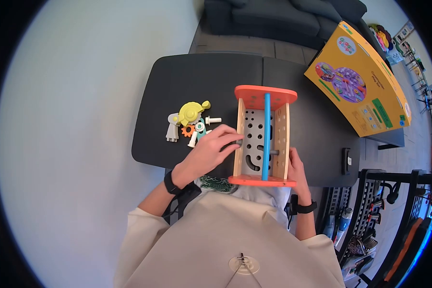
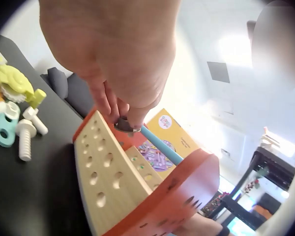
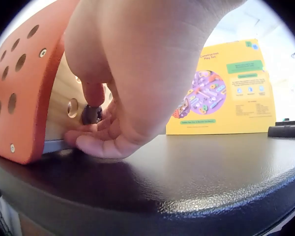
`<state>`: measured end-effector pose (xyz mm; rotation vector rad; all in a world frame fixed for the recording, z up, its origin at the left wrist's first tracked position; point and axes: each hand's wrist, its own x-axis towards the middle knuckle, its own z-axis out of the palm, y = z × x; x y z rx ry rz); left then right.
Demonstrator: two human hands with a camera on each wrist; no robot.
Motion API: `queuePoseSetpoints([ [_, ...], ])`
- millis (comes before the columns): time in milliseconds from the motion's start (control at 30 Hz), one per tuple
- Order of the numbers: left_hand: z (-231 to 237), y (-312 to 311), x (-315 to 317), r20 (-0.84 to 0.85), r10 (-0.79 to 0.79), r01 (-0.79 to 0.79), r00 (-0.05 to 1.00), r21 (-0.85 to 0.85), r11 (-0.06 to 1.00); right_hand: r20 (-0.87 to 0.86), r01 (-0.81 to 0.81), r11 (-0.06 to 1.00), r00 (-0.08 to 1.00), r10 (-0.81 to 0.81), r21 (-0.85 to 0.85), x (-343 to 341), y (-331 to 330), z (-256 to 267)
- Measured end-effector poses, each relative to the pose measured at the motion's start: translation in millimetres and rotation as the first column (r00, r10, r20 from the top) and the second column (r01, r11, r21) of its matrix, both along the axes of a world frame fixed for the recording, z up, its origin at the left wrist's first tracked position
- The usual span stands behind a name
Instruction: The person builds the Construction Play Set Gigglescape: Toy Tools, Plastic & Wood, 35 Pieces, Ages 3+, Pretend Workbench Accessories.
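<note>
A wooden toy toolbox [image 1: 240, 115] with red end panels, holed side walls and a blue bar handle [image 1: 267, 134] stands on the table. My left hand [image 1: 211, 150] is at its left wall, pinching a small dark grey round piece [image 2: 123, 125] between thumb and fingers at the wall's top edge. Outside the right wall, my right hand [image 1: 297, 174] pinches the dark head of a grey bolt [image 3: 91, 114] against a hole. The bolt's shaft [image 1: 274, 152] pokes through into the box, above its grey holed floor [image 1: 254, 126].
Left of the toolbox lie a yellow toy saw part [image 1: 191, 113], an orange gear [image 1: 187, 131], a grey piece [image 1: 172, 130] and white bolts [image 1: 213, 120]. A yellow play-set carton [image 1: 369, 91] stands at the right back. A small black object [image 1: 346, 161] lies at the right edge.
</note>
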<state>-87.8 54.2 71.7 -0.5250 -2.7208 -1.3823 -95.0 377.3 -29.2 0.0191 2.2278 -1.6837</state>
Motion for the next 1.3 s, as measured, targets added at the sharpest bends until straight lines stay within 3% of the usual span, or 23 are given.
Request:
queuePoseSetpoints([
  [100,-6,21,-16,0.008,-0.087,0.087,0.996,0.014,0.996,-0.073,-0.011,0.999,0.997,0.015,0.047,0,2,0],
  [167,-7,31,-23,0.035,-0.157,0.158,0.987,-0.031,0.987,-0.067,0.011,1.0,0.998,-0.012,-0.025,2,4,-2],
  [400,-17,43,-35,-0.161,-0.319,0.237,0.934,-0.391,0.889,-0.055,-0.006,0.995,0.998,0.001,-0.099,2,6,-3],
  [500,-13,44,-39,-0.063,-0.376,0.297,0.924,-0.499,0.814,-0.055,-0.009,0.993,0.998,0.003,-0.116,3,4,-1],
  [633,-29,48,-48,-0.1,-0.413,0.302,0.905,-0.53,0.792,-0.039,-0.02,0.987,0.999,0.014,-0.161,2,4,-8],
  [700,-27,50,-51,-0.075,-0.504,0.31,0.86,-0.708,0.634,-0.034,-0.014,0.982,0.999,0.007,-0.189,2,4,-13],
  [833,-25,50,-54,-0.022,-0.508,0.366,0.861,-0.667,0.649,0.0,0.001,0.972,1.0,-0.001,-0.234,3,3,-10],
  [1000,-24,52,-64,0.084,-0.494,0.469,0.865,-0.486,0.738,0.015,-0.015,0.967,1.0,0.019,-0.253,2,4,-9],
  [1100,-29,51,-65,0.068,-0.504,0.47,0.861,-0.482,0.739,0.028,-0.023,0.956,0.999,0.032,-0.294,1,5,-12],
  [1133,-30,52,-64,-0.044,-0.515,0.445,0.856,-0.444,0.778,0.034,-0.028,0.953,0.999,0.04,-0.3,2,5,-13],
  [1167,-31,51,-65,-0.041,-0.517,0.447,0.855,-0.444,0.776,0.036,-0.025,0.953,0.999,0.038,-0.302,2,4,-13],
  [1233,-26,53,-71,0.093,-0.567,0.501,0.818,-0.598,0.625,0.037,-0.014,0.953,0.999,0.026,-0.304,2,3,-11],
  [1300,-21,57,-71,0.114,-0.586,0.521,0.802,-0.613,0.594,0.032,-0.01,0.953,0.999,0.021,-0.302,3,3,-10],
])
